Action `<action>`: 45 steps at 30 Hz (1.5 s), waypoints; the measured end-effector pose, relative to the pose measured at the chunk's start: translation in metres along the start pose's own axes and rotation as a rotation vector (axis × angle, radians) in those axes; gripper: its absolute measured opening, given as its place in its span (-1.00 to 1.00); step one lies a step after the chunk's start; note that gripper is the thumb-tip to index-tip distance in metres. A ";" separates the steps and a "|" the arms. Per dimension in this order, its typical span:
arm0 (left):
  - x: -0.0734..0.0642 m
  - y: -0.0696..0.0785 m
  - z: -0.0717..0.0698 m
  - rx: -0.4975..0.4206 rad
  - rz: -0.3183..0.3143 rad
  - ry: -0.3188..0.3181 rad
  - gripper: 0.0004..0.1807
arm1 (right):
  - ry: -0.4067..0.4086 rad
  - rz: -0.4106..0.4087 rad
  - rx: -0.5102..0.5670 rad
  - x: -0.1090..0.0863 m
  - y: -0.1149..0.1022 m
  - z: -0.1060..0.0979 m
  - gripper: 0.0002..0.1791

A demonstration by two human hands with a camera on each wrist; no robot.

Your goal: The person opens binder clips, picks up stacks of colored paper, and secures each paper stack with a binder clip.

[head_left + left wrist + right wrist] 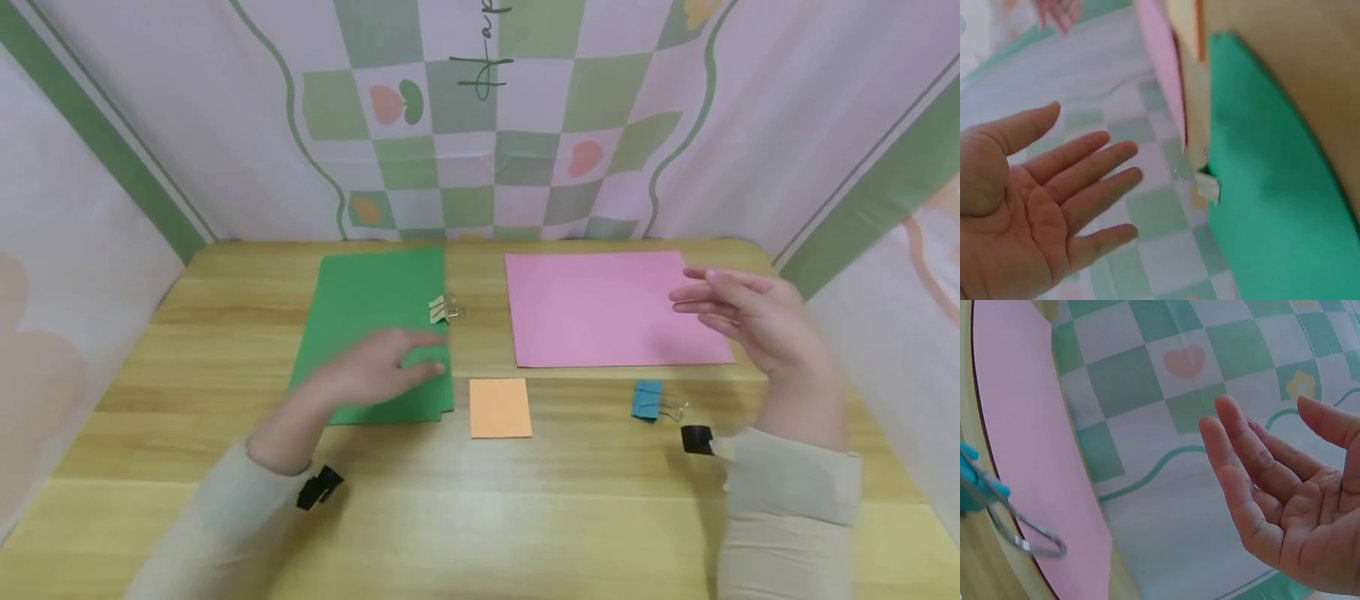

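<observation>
In the head view my left hand (378, 367), slightly blurred, hovers over the green sheets (375, 292) with its fingers stretched out and nothing held. A pale binder clip (438, 311) grips the right edge of those sheets. My right hand (757, 317) is raised above the right end of the pink sheet (600, 308), its fingers loosely bent and holding nothing. Below that sheet lies a blue binder clip (647, 400), close to my right wrist. The right wrist view also shows the empty right palm (1316, 512).
An orange pad of small square notes (500, 408) lies between the green and pink sheets, nearer to me. The wooden table (525, 517) ends at a checked curtain (465, 158) at the back. Black camera pieces (320, 487) hang at both sleeves.
</observation>
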State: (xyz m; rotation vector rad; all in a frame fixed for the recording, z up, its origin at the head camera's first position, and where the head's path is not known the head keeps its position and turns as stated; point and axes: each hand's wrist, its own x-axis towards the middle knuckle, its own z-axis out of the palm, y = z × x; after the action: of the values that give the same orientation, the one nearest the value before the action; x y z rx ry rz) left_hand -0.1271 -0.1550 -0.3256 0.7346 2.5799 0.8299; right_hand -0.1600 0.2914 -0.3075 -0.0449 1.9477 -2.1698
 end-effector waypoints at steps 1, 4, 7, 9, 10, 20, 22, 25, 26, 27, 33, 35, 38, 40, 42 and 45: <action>0.000 0.002 0.004 0.028 0.023 -0.013 -0.46 | 0.003 0.004 0.000 -0.001 0.000 -0.002 -0.77; -0.001 0.007 0.016 0.102 0.098 -0.041 -0.42 | 0.000 0.014 0.006 -0.004 0.002 -0.011 -0.75; -0.001 0.009 0.026 0.162 0.135 -0.071 -0.39 | -0.003 0.022 0.012 -0.008 0.004 -0.021 -0.74; -0.002 0.009 0.032 0.201 0.160 -0.096 -0.39 | 0.001 0.026 0.001 -0.011 0.005 -0.027 -0.74; -0.002 0.009 0.034 0.222 0.178 -0.108 -0.38 | 0.004 0.026 -0.008 -0.012 0.006 -0.029 -0.74; -0.001 0.003 0.053 0.429 0.331 -0.141 -0.35 | -0.040 0.048 -0.109 -0.019 0.020 -0.048 -0.70; 0.000 0.002 0.057 0.467 0.346 -0.139 -0.34 | -0.044 0.044 -0.111 -0.020 0.024 -0.051 -0.69; 0.002 0.000 0.061 0.511 0.367 -0.144 -0.34 | -0.066 0.034 -0.091 -0.021 0.028 -0.054 -0.67; 0.003 0.000 0.062 0.523 0.377 -0.148 -0.34 | -0.073 0.030 -0.084 -0.022 0.029 -0.055 -0.66; 0.004 -0.001 0.063 0.536 0.389 -0.152 -0.35 | -0.078 0.029 -0.077 -0.022 0.030 -0.056 -0.65; 0.008 -0.005 0.072 0.563 0.446 -0.181 -0.38 | -0.073 0.036 -0.137 -0.025 0.033 -0.062 -0.65; 0.009 -0.006 0.074 0.569 0.450 -0.195 -0.37 | -0.067 0.034 -0.195 -0.026 0.035 -0.064 -0.65; 0.011 -0.006 0.077 0.579 0.454 -0.216 -0.36 | -0.069 0.025 -0.278 -0.027 0.037 -0.068 -0.64; 0.012 -0.006 0.078 0.592 0.460 -0.227 -0.36 | -0.072 0.024 -0.356 -0.028 0.038 -0.069 -0.64; 0.012 -0.006 0.079 0.604 0.471 -0.233 -0.36 | -0.070 0.032 -0.448 -0.028 0.039 -0.070 -0.63; 0.013 -0.007 0.079 0.618 0.484 -0.236 -0.37 | -0.051 0.072 -0.592 -0.030 0.040 -0.070 -0.62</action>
State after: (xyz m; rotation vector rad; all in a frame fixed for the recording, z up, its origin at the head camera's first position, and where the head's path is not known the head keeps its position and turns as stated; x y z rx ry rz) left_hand -0.1045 -0.1170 -0.3933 1.5664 2.4646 0.0137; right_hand -0.1373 0.3613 -0.3516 -0.1219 2.4403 -1.4639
